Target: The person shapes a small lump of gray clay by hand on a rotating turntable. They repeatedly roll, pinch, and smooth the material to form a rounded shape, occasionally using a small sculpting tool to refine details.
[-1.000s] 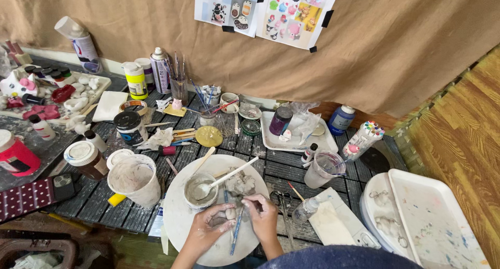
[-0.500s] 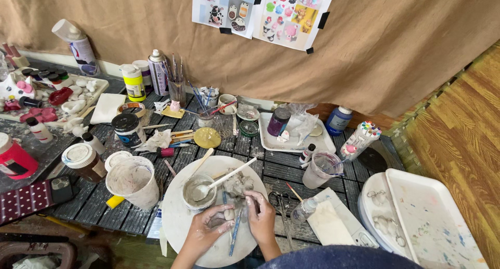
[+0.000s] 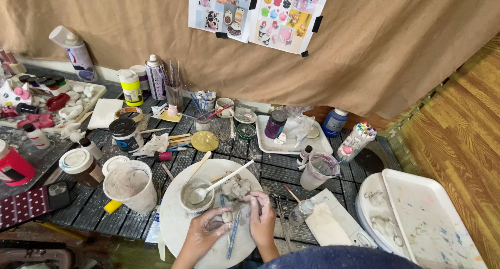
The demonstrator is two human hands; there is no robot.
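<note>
My left hand (image 3: 204,232) rests on a round white board (image 3: 177,222) and holds a small pale ball of clay (image 3: 227,216) at its fingertips. My right hand (image 3: 262,217), smeared with grey clay, pinches a bit of clay just right of the ball. A lump of grey clay (image 3: 237,187) lies on the board above the hands. A blue-handled tool (image 3: 232,235) lies on the board between my hands. A small grey bowl (image 3: 196,193) with a white spoon (image 3: 225,180) stands at the board's upper left.
A white bucket (image 3: 130,185) stands left of the board. Jars, paint bottles, brushes in a cup (image 3: 174,94) and a white tray (image 3: 291,139) crowd the dark slatted table. A plastic cup (image 3: 319,171), squeeze bottle (image 3: 301,211) and white palette trays (image 3: 427,217) lie right.
Both hands have stayed over the board, working the clay; the fingers shifted slightly. The view moved a little.
</note>
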